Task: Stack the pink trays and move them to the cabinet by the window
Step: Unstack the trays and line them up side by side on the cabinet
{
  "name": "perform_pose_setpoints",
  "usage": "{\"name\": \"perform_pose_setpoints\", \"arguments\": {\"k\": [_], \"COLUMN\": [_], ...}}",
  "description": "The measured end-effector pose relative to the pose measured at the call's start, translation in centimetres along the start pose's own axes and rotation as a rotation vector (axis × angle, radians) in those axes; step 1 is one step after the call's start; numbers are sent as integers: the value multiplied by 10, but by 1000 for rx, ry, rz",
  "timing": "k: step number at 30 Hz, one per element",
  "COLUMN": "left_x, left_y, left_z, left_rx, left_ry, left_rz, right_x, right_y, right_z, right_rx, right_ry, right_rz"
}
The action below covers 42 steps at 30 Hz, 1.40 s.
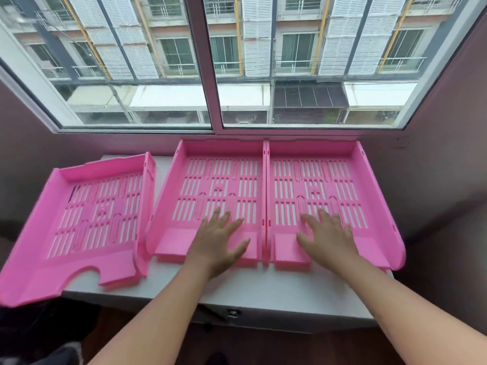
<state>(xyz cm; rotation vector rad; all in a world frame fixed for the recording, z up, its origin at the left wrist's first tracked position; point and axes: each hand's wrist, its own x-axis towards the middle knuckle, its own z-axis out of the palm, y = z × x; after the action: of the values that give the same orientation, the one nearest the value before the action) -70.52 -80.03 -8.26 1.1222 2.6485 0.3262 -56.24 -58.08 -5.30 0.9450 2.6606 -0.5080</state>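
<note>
Three pink slotted trays lie side by side on a white cabinet top (253, 288) under the window. The left tray (79, 214) sits askew and overhangs the cabinet's left front corner. The middle tray (218, 164) and the right tray (316, 164) stand square, their side walls touching. My left hand (217, 239) rests flat, fingers spread, on the front part of the middle tray. My right hand (326, 238) rests flat, fingers spread, on the front part of the right tray. Neither hand grips anything.
A large sliding window (210, 64) rises right behind the trays, with buildings outside. Pinkish walls close in on the left and right. The cabinet's front edge carries a small lock (233, 313). Dark floor shows below.
</note>
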Motion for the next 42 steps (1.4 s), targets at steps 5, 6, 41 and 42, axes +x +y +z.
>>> {"name": "perform_pose_setpoints", "arguments": {"k": [5,6,41,42], "left_x": [25,28,-76,-73], "left_y": [4,0,-203,-207], "left_z": [-27,-28,-82,-80], "left_rx": [-165,-190,-492,-526], "left_ry": [349,389,236,215], "left_rz": [-36,-89,-587,-580], "right_x": [14,16,58,58], "right_y": [-40,-48,-234,-231], "right_z": [-34,-35,47,48], "right_rx": [128,125,30,14], "right_ry": [285,290,363,399], "right_rz": [-104,-143,-208,-146]}}
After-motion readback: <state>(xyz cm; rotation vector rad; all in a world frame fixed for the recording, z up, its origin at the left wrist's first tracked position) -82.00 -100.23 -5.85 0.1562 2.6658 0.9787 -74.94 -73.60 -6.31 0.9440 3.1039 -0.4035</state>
